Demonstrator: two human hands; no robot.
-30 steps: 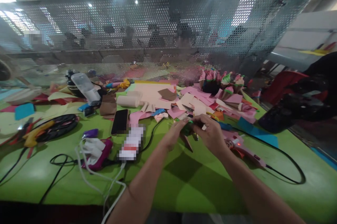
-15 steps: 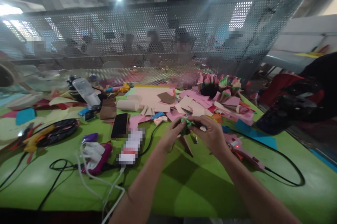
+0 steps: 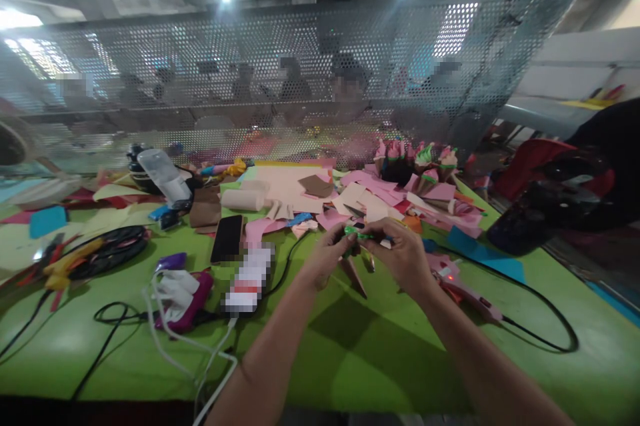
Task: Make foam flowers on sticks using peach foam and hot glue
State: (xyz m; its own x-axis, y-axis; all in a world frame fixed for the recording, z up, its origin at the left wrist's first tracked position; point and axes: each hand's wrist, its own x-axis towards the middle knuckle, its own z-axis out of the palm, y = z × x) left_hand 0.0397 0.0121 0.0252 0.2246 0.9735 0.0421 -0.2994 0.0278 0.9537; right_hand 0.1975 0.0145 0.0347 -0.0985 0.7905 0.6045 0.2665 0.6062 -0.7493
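My left hand is closed, its thumb and fingers pinching a narrow green craft strip. From the other side my right hand pinches the same strip near its right end. A pointed brown cone hangs just below the strip; whether it is joined to the strip is hidden by my fingers. Right of my right hand lies a pink glue gun with a small red light on. Finished-looking ice cream cone crafts with pink and green swirls stand at the back right.
Scraps of pink paper and a white roll cover the back of the green table. A black phone, a power strip and cables lie left. A yellow glue gun lies far left. A perforated metal screen stands behind.
The green strip, bunched and looped before, is now stretched straighter between my fingers. Both hands have shifted only slightly; everything else stays put.
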